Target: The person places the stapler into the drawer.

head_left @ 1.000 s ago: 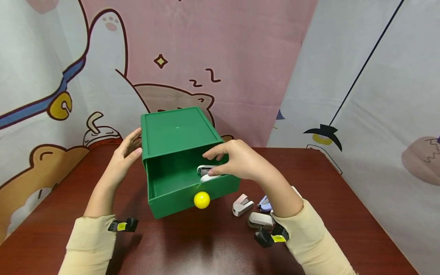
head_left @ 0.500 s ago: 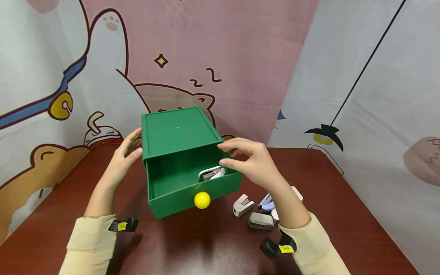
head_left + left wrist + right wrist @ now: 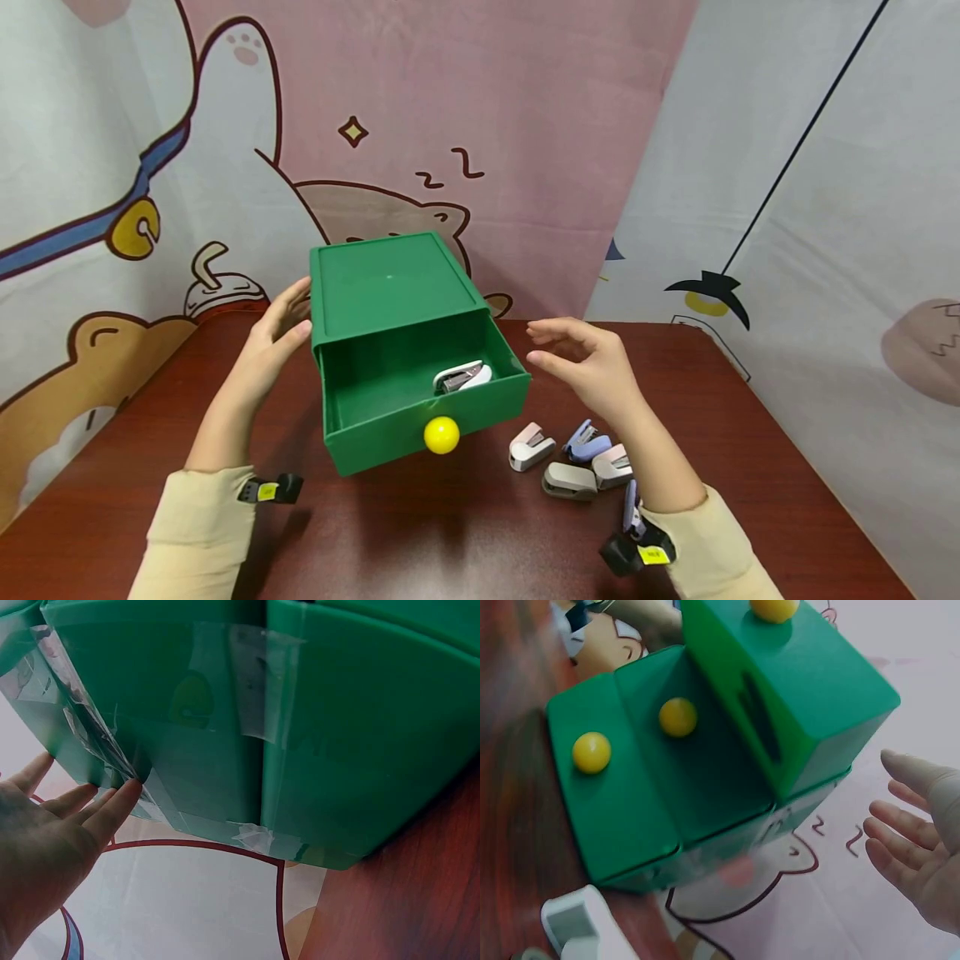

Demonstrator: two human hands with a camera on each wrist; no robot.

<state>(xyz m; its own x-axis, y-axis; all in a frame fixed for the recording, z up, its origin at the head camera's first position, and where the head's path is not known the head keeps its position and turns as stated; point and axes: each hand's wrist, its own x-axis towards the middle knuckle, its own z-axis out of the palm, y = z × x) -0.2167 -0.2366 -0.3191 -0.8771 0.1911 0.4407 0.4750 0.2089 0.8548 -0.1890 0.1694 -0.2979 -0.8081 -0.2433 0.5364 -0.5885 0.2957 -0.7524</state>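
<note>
A green drawer cabinet with yellow ball knobs stands on the table. Its top drawer is pulled out, and a white stapler lies inside at the right. My left hand is at the cabinet's left side; in the left wrist view its straight fingertips touch the taped green wall. To the right of the drawer, my right hand hangs in the air, fingers loosely bent and holding nothing. The right wrist view shows the same hand apart from the cabinet, with two lower drawers under the open one.
Several staplers lie on the table right of the cabinet: a pink-and-white one, a blue one, a grey one, a pale one and a purple one partly behind the right wrist. A printed curtain hangs behind.
My right hand has let go of the white stapler, leaving it in the drawer, and has moved out to the right. My left hand stays at the cabinet's side.
</note>
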